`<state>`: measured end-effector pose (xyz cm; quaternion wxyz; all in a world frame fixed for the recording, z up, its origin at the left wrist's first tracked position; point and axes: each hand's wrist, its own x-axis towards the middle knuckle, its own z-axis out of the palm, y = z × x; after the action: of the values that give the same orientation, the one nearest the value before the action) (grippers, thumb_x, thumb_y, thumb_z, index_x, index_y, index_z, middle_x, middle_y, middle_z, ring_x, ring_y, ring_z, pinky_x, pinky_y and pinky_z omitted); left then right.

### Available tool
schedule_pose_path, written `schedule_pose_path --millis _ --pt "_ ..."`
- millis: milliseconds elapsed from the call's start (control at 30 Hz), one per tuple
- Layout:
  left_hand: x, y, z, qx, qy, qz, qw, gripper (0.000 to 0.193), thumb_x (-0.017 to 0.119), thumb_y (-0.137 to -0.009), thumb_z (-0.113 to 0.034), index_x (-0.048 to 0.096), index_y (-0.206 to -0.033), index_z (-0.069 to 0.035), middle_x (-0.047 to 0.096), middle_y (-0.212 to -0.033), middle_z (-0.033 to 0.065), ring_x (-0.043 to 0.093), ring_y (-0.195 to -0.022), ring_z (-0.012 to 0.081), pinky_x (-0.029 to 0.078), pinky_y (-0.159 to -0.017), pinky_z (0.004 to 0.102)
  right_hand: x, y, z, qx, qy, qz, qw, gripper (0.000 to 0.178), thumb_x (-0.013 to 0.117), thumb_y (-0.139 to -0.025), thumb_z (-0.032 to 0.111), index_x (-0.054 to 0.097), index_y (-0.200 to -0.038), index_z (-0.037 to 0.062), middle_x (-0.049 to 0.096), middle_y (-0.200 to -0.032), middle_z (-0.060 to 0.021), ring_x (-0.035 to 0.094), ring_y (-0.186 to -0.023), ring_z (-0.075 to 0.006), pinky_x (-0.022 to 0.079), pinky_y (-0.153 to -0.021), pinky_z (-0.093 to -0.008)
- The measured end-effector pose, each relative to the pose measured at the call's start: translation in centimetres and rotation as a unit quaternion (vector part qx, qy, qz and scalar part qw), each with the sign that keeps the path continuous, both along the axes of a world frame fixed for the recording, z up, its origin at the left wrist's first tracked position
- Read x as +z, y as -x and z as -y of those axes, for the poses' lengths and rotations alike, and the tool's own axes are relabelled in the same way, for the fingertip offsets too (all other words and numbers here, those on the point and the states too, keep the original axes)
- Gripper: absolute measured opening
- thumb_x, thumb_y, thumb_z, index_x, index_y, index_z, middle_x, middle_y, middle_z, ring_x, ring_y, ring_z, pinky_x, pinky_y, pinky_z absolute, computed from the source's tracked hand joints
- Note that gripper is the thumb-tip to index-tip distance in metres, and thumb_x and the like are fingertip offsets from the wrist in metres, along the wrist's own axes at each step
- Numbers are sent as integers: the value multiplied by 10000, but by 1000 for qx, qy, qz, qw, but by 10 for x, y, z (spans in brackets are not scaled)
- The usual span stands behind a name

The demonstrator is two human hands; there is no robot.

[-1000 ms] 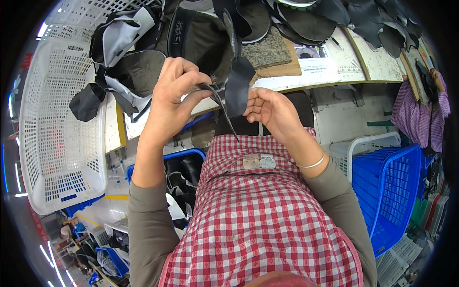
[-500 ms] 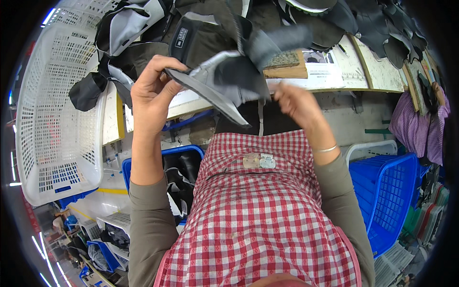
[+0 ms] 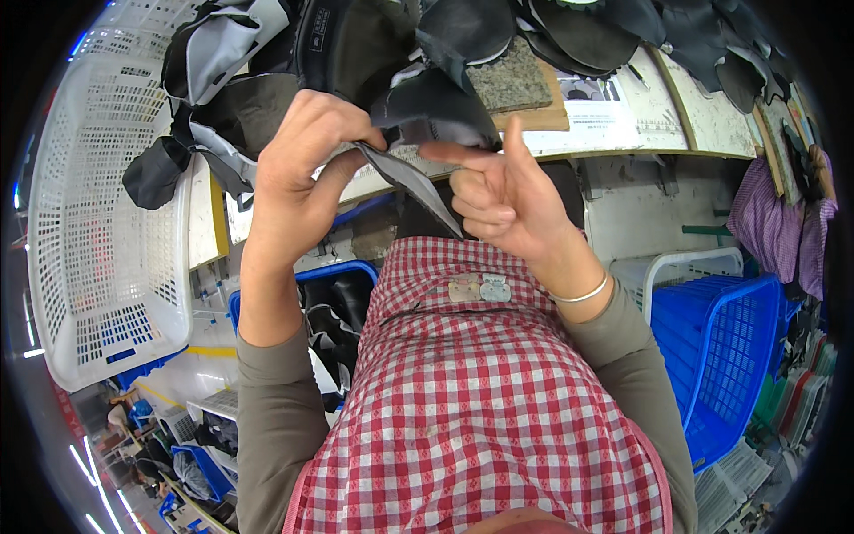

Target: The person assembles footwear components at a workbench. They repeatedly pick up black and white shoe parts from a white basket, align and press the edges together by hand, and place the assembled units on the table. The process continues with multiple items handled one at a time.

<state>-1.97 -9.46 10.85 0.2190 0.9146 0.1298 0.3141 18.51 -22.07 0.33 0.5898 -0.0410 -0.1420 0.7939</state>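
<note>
My left hand [image 3: 307, 173] pinches the edge of a black shoe upper [image 3: 411, 182] with a grey lining, held up over the table's front edge. The piece slants down toward my apron. Beside it, on the right, is my right hand [image 3: 511, 191], with thumb raised, index finger stretched toward the piece and the other fingers curled; nothing shows in it. The index fingertip is smeared by motion. Behind my hands, another black upper [image 3: 436, 111] with a pale lining lies at the table's edge, beside a stone slab [image 3: 511, 80] on a wooden board [image 3: 540, 116].
Black uppers [image 3: 240, 120] heap along the far side of the table [image 3: 725, 129]. A white plastic basket [image 3: 107, 267] stands at the left. Below the table are a blue crate [image 3: 307, 276] with dark pieces and, at the right, a blue basket [image 3: 712, 356]. Another person's purple sleeve [image 3: 765, 214] shows far right.
My left hand has moved right and slightly up with the upper, which has turned more edge-on. The right hand has come in to the left, its index finger and thumb now stretched out.
</note>
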Motion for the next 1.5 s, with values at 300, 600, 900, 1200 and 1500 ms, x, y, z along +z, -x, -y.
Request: schedule_pose_path --millis 300,600,900,1200,1500 --pt "0 -6 4 16 20 49 998 325 601 -674 176 660 -933 -12 651 -945 87 621 -916 250 495 -798 328 26 -33 -23 -242 -215 24 946 445 495 -1086 285 516 -1477 73 598 -1430 -96 550 -1053 -138 460 -816 -242" --pt "-6 -16 8 39 -100 71 992 345 593 -661 194 665 -925 -15 642 -930 103 609 -877 279 504 -737 351 61 -34 -55 -460 -312 794 246 535 811 -763 60 645 -1266 141 755 -997 -13 739 -844 -221 597 -698 -337" --pt "-50 -15 11 55 -97 84 990 369 576 -553 184 567 -872 0 599 -899 148 591 -898 347 493 -778 406 40 -18 -51 -473 -428 763 103 144 724 -753 229 710 -895 217 665 -780 73 683 -741 -120 505 -547 -271" --pt "-69 -14 19 72 -145 85 983 279 749 -537 -21 684 -803 -72 555 -738 33 548 -719 260 403 -619 375 35 -34 -37 -374 -408 808 203 222 811 -753 231 740 -946 148 707 -864 27 679 -743 -194 533 -582 -318" --pt "-62 -6 27 28 -206 108 972 302 731 -557 -141 708 -841 -40 575 -784 42 572 -779 255 397 -661 375 31 -49 -15 -444 -402 785 154 235 750 -739 215 746 -971 179 726 -932 74 705 -850 -116 559 -662 -261"
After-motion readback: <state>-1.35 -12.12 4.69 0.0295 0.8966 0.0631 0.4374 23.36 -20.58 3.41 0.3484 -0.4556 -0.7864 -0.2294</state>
